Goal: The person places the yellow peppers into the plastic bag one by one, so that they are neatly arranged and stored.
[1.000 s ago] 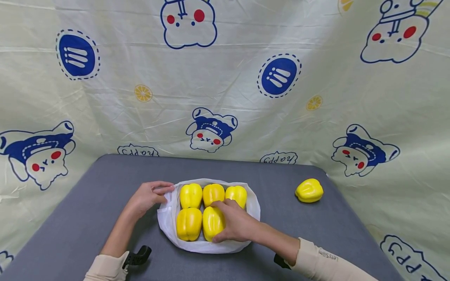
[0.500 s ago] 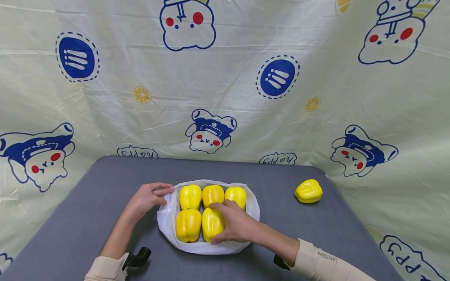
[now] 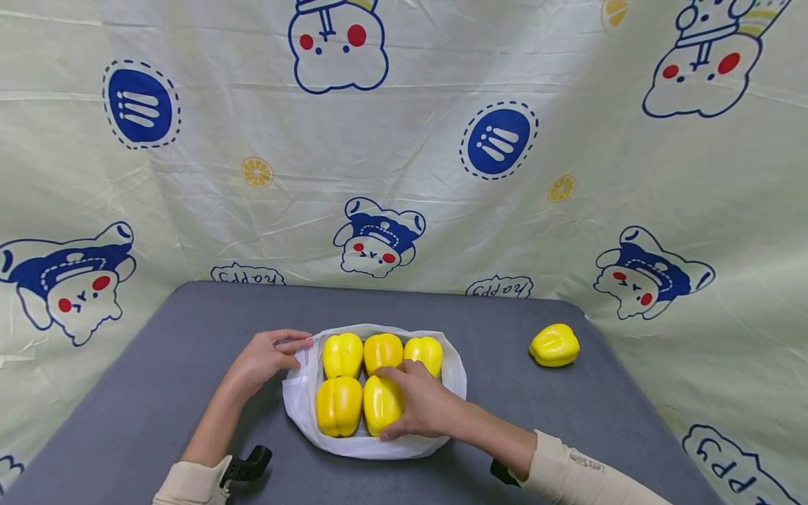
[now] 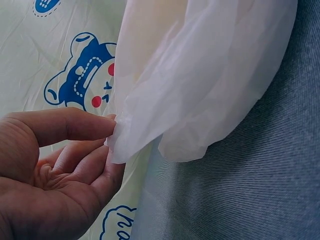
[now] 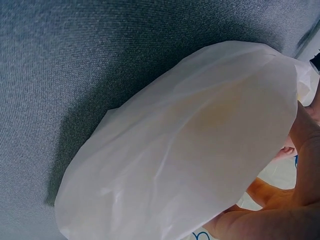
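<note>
A white, thin-walled bag (image 3: 297, 400) stands open at the top in the middle of the table, with several yellow bell peppers inside. Three peppers make the back row, among them a left one (image 3: 343, 354). In the front row lie a left pepper (image 3: 339, 407) and one beside it (image 3: 382, 405). My right hand (image 3: 429, 400) reaches into the bag and grips that second front pepper between thumb and fingers. With thumb and fingertips, my left hand (image 3: 259, 358) pinches the bag's left edge; the left wrist view shows this pinch on the white film (image 4: 135, 130) closely.
One more yellow bell pepper (image 3: 555, 345) lies on the grey table (image 3: 499, 358) to the right, apart from the bag. A printed pale curtain (image 3: 404, 147) hangs behind the table and along its sides.
</note>
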